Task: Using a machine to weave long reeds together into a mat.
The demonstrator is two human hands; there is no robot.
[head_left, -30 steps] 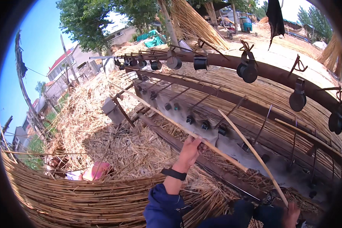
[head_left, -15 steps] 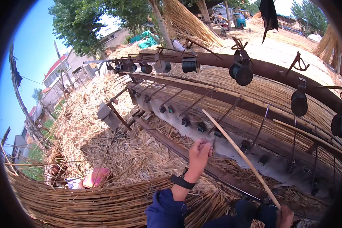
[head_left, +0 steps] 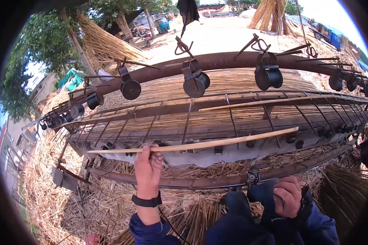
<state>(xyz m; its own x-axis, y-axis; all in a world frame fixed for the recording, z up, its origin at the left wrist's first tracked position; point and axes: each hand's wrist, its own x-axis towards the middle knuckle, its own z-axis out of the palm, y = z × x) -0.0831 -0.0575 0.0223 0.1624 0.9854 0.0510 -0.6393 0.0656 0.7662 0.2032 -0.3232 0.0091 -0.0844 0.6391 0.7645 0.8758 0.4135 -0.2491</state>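
Observation:
My left hand (head_left: pixel 148 163) grips a long pale reed stick (head_left: pixel 216 141) near its left third and holds it level in front of the loom. The stick runs from lower left to upper right across the frame's dark metal rods (head_left: pixel 188 122). A black band sits on my left wrist. My right hand (head_left: pixel 288 196) rests closed on my dark trouser knee at the lower right, close to the low rusty rail (head_left: pixel 200 180); whether it holds anything is hidden.
A thick brown beam (head_left: pixel 225 61) carries several hanging black spools (head_left: pixel 195 83). A woven reed mat (head_left: pixel 233 81) lies behind it. Loose straw (head_left: pixel 49 196) covers the ground at left and below. Trees, reed bundles and vehicles stand far back.
The view has swung right and down to face the loom. The stick, earlier slanting steeply, now lies nearly level in my left hand. My right hand has come to my knee.

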